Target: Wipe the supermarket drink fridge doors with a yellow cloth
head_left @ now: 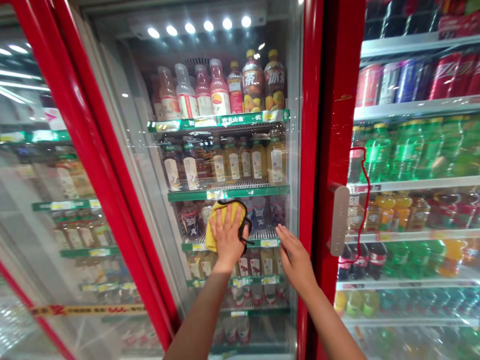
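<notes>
A yellow cloth with a dark edge [213, 234] lies flat against the glass door [228, 47] of a red-framed drinks cooler. My left hand [228, 235] presses on the cloth with its fingers spread, covering part of it. To the right, my right hand [294, 257] is raised at the glass near the red frame, fingers stretched out and holding nothing. Whether its fingertips touch the glass cannot be made out. Behind the glass, bottles [219, 92] stand on shelves with green front strips [247, 192].
A grey door handle [339, 220] sits on the red frame [311, 125] to the right. Beyond it are shelves of cans and green bottles [377, 150]. Another red-framed cooler door [80, 130] slants along the left.
</notes>
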